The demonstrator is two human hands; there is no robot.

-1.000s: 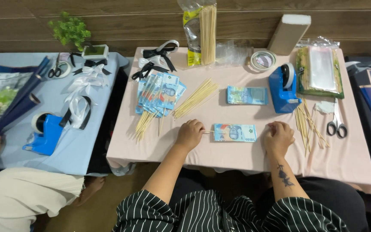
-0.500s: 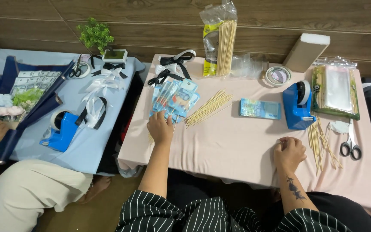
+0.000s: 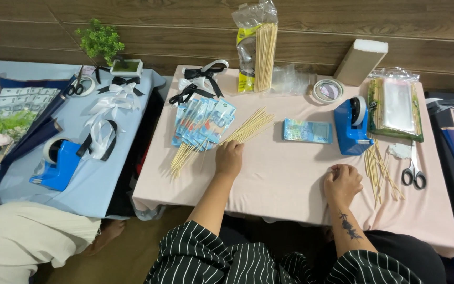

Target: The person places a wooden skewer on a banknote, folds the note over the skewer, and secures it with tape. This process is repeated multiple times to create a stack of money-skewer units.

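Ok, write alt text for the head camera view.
A person's left hand rests on loose wooden skewers beside fanned banknotes on a pink-clothed table; the right hand lies closed nearby. A blue tape dispenser, scissors and a banknote stack sit around.

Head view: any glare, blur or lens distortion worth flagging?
Head view: even, soft light; the left hand and right hand are sharp, no motion blur. Glare on the plastic sleeves and skewer bag. Slight wide-angle bowing along the wall planks.
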